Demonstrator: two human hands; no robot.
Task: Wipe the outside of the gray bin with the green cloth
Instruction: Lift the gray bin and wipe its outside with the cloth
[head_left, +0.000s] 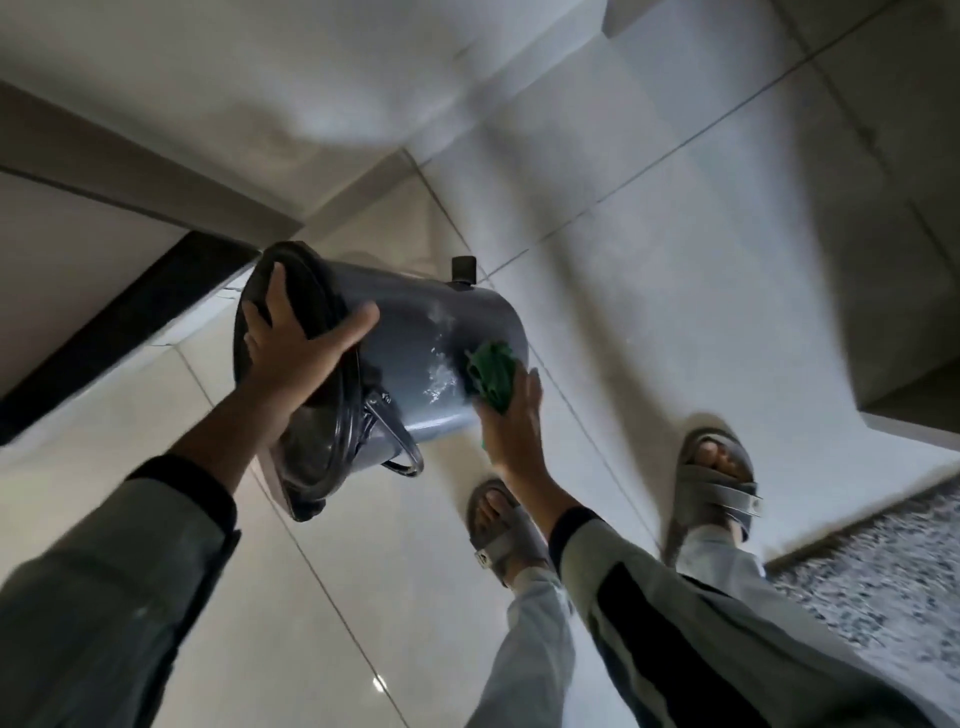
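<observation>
Looks like a home, probably a hallway or entry: glossy pale floor tiles (363, 545) across the frame, a dark skirting strip (130, 322) at left, a speckled mat (883, 582) lower right, and house slippers (719, 478) on the feet.

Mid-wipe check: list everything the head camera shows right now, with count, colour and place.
gray bin: one, gray, tipped on its side above the floor, wet streaks on its wall
bin liner: one, black, at the bin's open mouth
green cloth: one, green, pressed on the bin's outer wall
pedal: one, black, at the bin's far end
floor: pale tiles
mat: one, speckled gray, lower right
sandals: two, gray, on the feet
left hand: gripping the bin's rim
right hand: holding the cloth
sleeves: two, gray-green with dark cuffs
</observation>
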